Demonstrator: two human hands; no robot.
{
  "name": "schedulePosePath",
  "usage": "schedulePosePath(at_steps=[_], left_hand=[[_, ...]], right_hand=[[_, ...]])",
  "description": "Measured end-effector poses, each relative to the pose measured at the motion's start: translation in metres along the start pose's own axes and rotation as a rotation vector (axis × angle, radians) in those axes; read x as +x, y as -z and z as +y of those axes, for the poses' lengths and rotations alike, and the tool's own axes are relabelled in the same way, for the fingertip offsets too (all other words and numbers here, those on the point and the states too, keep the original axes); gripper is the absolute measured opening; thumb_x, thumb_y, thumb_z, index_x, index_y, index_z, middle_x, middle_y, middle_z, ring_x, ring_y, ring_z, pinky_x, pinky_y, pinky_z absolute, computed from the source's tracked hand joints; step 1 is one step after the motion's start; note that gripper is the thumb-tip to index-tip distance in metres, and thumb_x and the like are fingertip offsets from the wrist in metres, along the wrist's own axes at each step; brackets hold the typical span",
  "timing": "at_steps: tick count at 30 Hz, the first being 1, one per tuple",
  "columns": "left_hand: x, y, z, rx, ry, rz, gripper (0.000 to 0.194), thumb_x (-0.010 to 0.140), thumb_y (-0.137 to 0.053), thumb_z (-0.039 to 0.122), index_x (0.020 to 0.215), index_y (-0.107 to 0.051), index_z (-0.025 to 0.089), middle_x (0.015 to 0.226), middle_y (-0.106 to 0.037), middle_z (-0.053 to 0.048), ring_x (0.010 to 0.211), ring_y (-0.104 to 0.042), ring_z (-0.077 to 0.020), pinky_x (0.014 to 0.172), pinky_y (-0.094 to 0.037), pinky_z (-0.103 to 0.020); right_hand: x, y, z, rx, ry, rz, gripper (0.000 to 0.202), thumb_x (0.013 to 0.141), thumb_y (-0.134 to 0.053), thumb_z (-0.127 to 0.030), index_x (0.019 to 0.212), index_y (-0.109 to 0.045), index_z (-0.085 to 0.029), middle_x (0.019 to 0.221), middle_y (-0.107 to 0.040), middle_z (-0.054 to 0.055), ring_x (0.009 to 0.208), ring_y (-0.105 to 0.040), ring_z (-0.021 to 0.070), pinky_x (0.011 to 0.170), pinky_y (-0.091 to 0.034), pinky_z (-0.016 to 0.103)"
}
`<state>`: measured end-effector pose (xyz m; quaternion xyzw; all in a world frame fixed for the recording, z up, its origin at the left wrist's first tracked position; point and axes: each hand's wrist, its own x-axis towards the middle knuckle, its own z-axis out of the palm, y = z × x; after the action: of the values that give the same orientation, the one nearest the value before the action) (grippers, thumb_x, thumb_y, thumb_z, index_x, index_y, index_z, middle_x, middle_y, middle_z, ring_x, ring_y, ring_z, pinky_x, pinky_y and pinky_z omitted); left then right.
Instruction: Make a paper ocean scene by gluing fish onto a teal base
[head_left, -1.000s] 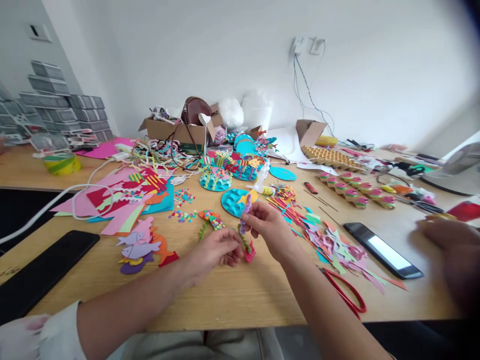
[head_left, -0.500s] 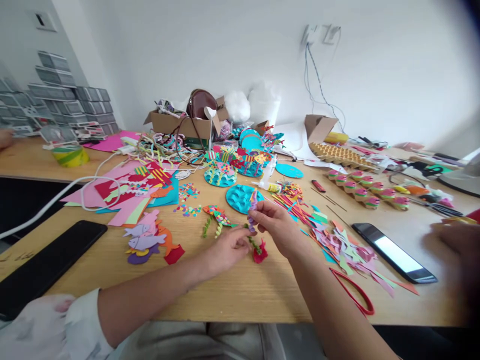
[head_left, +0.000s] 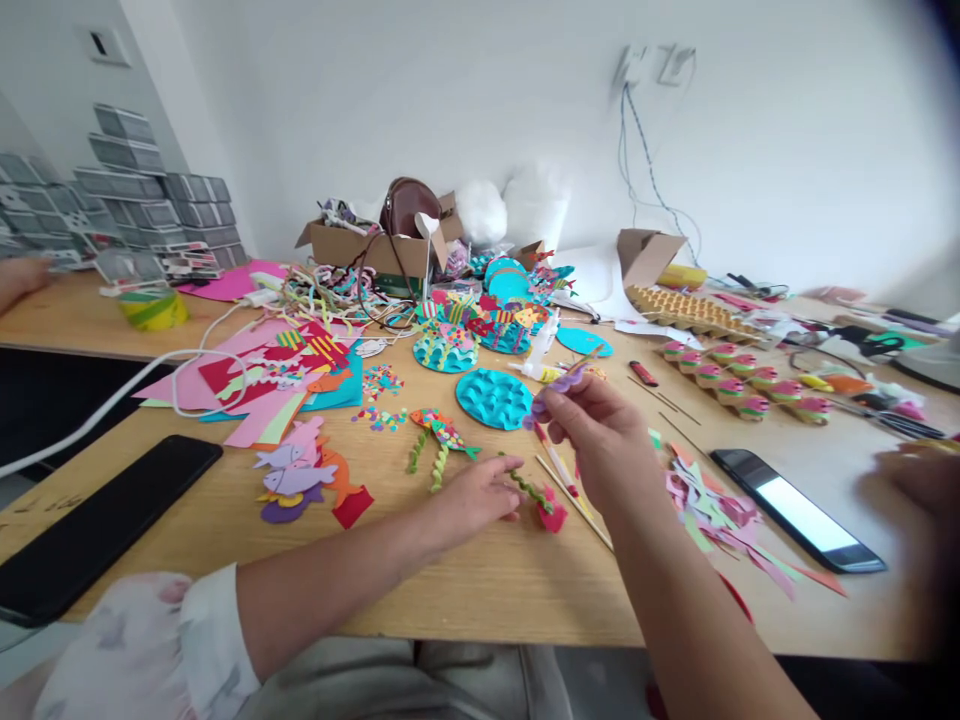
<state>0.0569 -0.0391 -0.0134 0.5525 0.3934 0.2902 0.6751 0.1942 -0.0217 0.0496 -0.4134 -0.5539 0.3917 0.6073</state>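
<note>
In my right hand (head_left: pixel 592 420) is a purple coiled strip (head_left: pixel 564 384), pinched between thumb and fingers, with a thin brown stick running through it. The hand is above the table, right of a round turquoise wavy disc (head_left: pixel 493 399). My left hand (head_left: pixel 480 495) is low over the table, fingers stretched out and apart, holding nothing. By its fingertips lies a green twisted strip (head_left: pixel 529 485) beside a crumpled red-pink piece (head_left: pixel 553 512). A dotted fish (head_left: pixel 442 428) and more green curls (head_left: pixel 437 468) lie behind the left hand.
Felt-like fish shapes (head_left: pixel 300 480) and a black phone (head_left: pixel 112 525) lie left. At right are paper scraps (head_left: pixel 712 500), a lit phone (head_left: pixel 795 510) and another person's hand (head_left: pixel 915 470). A glue bottle (head_left: pixel 541 345) and cardboard box (head_left: pixel 360 245) stand behind.
My right hand has moved right, away from the left hand, carrying the purple coiled strip, now tilted. My left hand's fingers have let go and spread. The view has shifted slightly.
</note>
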Motion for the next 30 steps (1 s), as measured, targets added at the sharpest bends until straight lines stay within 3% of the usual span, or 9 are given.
schedulePosePath(at_steps=[4, 6, 9, 12, 17, 24, 30], left_hand=[[0.006, 0.006, 0.001, 0.449, -0.123, 0.006, 0.054, 0.068, -0.048, 0.005, 0.119, -0.058, 0.018, 0.078, -0.063, -0.002, 0.073, -0.056, -0.0163, 0.072, -0.043, -0.028], [0.008, 0.008, 0.002, 0.543, -0.194, 0.038, 0.047, 0.067, -0.049, 0.004, 0.109, -0.065, 0.02, 0.064, -0.06, 0.002, 0.064, -0.053, -0.0148, 0.064, -0.041, -0.026], [0.007, 0.009, 0.006, 0.398, -0.153, 0.101, 0.027, 0.07, -0.053, 0.011, 0.092, -0.067, 0.02, 0.048, -0.047, 0.006, 0.048, -0.046, -0.0119, 0.048, -0.033, -0.022], [0.002, 0.009, 0.013, 0.086, -0.101, 0.104, 0.008, 0.072, -0.059, 0.025, 0.075, -0.06, 0.018, 0.05, -0.049, 0.005, 0.044, -0.045, -0.0092, 0.043, -0.029, -0.02], [-0.005, 0.012, 0.018, -0.31, -0.068, 0.087, 0.026, 0.071, -0.066, 0.038, 0.078, -0.059, 0.015, 0.062, -0.055, 0.003, 0.049, -0.048, -0.0061, 0.045, -0.031, -0.018], [-0.007, 0.014, 0.012, -0.433, -0.021, 0.103, 0.024, 0.072, -0.066, 0.037, 0.075, -0.058, 0.014, 0.06, -0.055, 0.002, 0.049, -0.048, -0.0058, 0.045, -0.031, -0.018], [-0.004, 0.015, 0.008, -0.397, -0.008, 0.134, 0.023, 0.071, -0.063, 0.036, 0.071, -0.053, 0.016, 0.053, -0.049, 0.005, 0.044, -0.042, -0.006, 0.041, -0.026, -0.018]], right_hand=[[-0.001, 0.002, 0.009, -0.029, -0.074, -0.028, 0.016, 0.069, -0.068, -0.032, 0.071, -0.06, -0.019, 0.062, -0.059, -0.002, 0.053, -0.05, 0.0092, 0.047, -0.037, 0.021], [-0.001, 0.003, 0.011, -0.026, -0.107, -0.031, 0.018, 0.067, -0.069, -0.034, 0.07, -0.06, -0.019, 0.062, -0.06, -0.002, 0.053, -0.05, 0.0095, 0.047, -0.037, 0.022], [-0.001, 0.004, 0.011, -0.019, -0.132, -0.04, 0.019, 0.067, -0.068, -0.035, 0.07, -0.058, -0.019, 0.062, -0.061, -0.001, 0.056, -0.053, 0.0114, 0.047, -0.036, 0.022], [-0.003, 0.001, 0.011, -0.039, -0.129, -0.072, 0.019, 0.068, -0.067, -0.035, 0.07, -0.056, -0.02, 0.063, -0.061, -0.001, 0.059, -0.055, 0.0128, 0.047, -0.036, 0.022], [-0.009, -0.007, 0.014, -0.089, -0.098, -0.122, 0.015, 0.069, -0.066, -0.033, 0.07, -0.056, -0.021, 0.066, -0.059, -0.001, 0.061, -0.052, 0.0125, 0.051, -0.037, 0.023], [-0.014, -0.019, 0.017, -0.142, -0.093, -0.143, 0.013, 0.068, -0.062, -0.031, 0.067, -0.053, -0.021, 0.059, -0.051, -0.004, 0.056, -0.047, 0.012, 0.053, -0.037, 0.026], [-0.017, -0.027, 0.025, -0.261, -0.112, -0.145, 0.01, 0.07, -0.059, -0.03, 0.071, -0.056, -0.021, 0.061, -0.055, -0.002, 0.055, -0.05, 0.013, 0.052, -0.038, 0.026]])
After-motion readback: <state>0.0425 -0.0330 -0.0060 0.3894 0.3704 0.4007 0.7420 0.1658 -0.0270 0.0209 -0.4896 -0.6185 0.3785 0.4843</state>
